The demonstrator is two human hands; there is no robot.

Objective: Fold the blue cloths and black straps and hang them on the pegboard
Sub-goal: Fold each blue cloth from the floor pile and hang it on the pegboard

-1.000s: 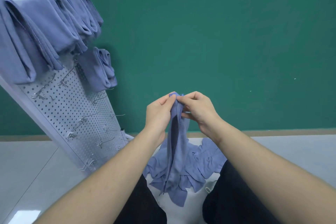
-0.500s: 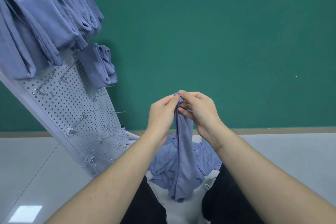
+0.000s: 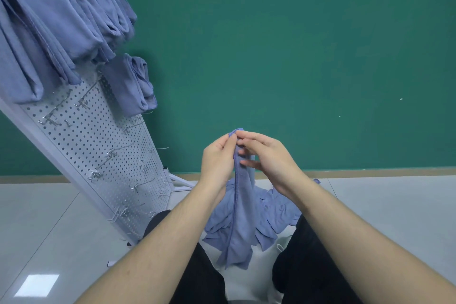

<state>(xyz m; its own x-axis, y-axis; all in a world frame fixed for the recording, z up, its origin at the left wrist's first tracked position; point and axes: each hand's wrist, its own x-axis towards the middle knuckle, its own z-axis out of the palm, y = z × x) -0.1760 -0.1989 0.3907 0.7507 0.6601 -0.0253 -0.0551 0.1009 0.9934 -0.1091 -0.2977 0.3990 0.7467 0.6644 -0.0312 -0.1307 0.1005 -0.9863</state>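
- Green wall [image 3: 296,44], plain, fills the upper field.
- Tan baseboard [image 3: 370,172] runs along its foot.
- Glossy grey floor [image 3: 37,217] bears a bright light reflection [image 3: 37,285].

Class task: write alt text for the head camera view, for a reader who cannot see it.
Two hands, the left hand and the right hand, pinch the top of a blue cloth that hangs down over a heap of blue cloths on the floor. At left a white pegboard leans, with folded blue cloths hung on top.
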